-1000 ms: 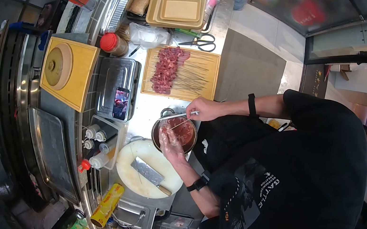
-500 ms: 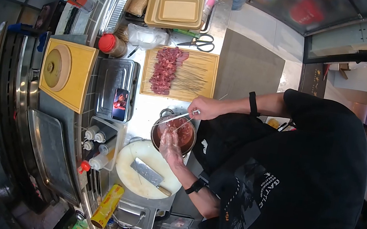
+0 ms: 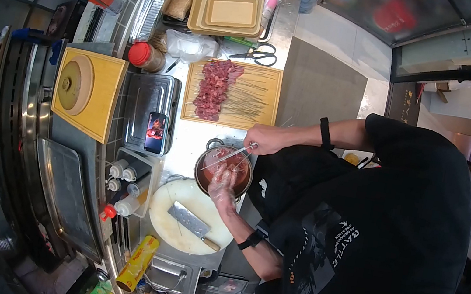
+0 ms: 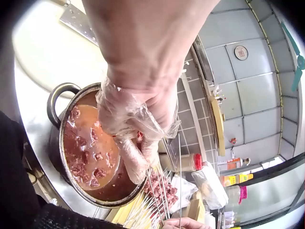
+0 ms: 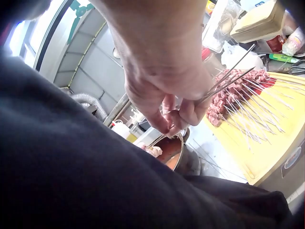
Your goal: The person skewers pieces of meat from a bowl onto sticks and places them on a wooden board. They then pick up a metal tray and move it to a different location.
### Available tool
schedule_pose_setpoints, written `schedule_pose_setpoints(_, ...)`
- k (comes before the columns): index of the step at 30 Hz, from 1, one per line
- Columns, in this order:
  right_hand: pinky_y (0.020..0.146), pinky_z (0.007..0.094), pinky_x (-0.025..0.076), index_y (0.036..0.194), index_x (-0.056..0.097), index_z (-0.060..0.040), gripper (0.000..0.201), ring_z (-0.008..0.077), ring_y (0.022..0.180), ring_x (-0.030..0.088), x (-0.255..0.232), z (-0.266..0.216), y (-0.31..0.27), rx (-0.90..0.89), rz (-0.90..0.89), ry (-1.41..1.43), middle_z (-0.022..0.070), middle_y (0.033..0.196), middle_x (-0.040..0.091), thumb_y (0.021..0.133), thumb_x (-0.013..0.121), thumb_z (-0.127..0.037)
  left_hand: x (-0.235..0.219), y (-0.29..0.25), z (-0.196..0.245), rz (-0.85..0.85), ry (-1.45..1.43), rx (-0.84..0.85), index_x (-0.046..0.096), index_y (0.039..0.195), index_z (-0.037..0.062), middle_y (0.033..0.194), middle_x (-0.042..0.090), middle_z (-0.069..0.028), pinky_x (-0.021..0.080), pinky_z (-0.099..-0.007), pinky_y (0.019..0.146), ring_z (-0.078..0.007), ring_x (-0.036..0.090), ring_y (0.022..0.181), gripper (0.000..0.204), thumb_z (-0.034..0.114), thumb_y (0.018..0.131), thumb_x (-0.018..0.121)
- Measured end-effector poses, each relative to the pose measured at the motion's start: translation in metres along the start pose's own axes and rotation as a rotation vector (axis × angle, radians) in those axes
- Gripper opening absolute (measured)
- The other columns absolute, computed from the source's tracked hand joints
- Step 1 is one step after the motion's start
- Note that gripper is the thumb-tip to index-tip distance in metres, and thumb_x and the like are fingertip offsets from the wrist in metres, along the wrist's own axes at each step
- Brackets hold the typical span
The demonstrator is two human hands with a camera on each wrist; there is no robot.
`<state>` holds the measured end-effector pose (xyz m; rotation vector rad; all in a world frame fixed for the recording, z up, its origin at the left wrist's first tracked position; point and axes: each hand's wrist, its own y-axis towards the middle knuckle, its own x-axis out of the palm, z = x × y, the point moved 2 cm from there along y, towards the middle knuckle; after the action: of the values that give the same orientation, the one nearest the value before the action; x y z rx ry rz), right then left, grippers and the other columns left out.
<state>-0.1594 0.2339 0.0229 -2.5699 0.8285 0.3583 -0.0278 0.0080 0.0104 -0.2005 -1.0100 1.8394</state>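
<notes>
The person appears to be threading marinated meat from the pot (image 3: 223, 171) onto skewers (image 3: 228, 154). The gloved left hand (image 3: 222, 184) curls its fingers (image 4: 135, 160) around a piece over the pot; the right hand (image 3: 264, 140) pinches thin skewers (several at once). Next, a skewer tip must meet the meat squarely.

Black printed T-shirt (image 3: 358, 228), clear plastic glove (image 4: 128, 119), black wristwatch (image 3: 250, 238), black wristband (image 3: 325, 133)

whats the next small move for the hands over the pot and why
Probably push a meat piece onto a skewer. The gloved left hand is in the pot of marinated meat, the right hand holds skewers pointing into it, and finished ones lie on the board.
</notes>
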Motion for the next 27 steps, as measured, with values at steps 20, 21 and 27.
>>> schedule_pose_setpoints(20,0.071,0.0415,0.053,0.089,0.074,-0.0015,0.011,0.0312,0.08,0.071,0.011,0.006,0.003,-0.042,0.034,0.059,0.0161,0.081,0.073,0.08,0.073,-0.009,-0.005,0.011,-0.019,-0.028,-0.031,0.019,0.053,0.134,-0.0153,0.129,0.061,-0.0213,0.06,-0.0358,0.101,-0.0282,0.068,0.109,0.039,-0.006,0.097,0.064)
schedule_pose_setpoints(21,0.071,0.0414,0.053,0.089,0.075,-0.0017,0.011,0.0313,0.08,0.071,0.011,0.005,0.003,-0.052,0.037,0.061,0.0161,0.082,0.073,0.081,0.073,-0.009,-0.005,0.011,-0.019,-0.04,-0.023,0.016,0.051,0.134,-0.0155,0.128,0.062,-0.0226,0.059,-0.0357,0.102,-0.0293,0.068,0.112,0.04,-0.004,0.099,0.064)
schedule_pose_setpoints(27,0.075,0.0411,0.054,0.091,0.076,-0.0023,0.012,0.032,0.084,0.072,0.016,-0.004,0.009,-0.088,0.045,0.072,0.0169,0.084,0.074,0.083,0.073,-0.011,0.011,0.007,-0.014,0.008,-0.136,0.034,0.05,0.137,-0.0147,0.129,0.059,-0.0224,0.058,-0.0364,0.102,-0.028,0.067,0.109,0.045,-0.007,0.096,0.066)
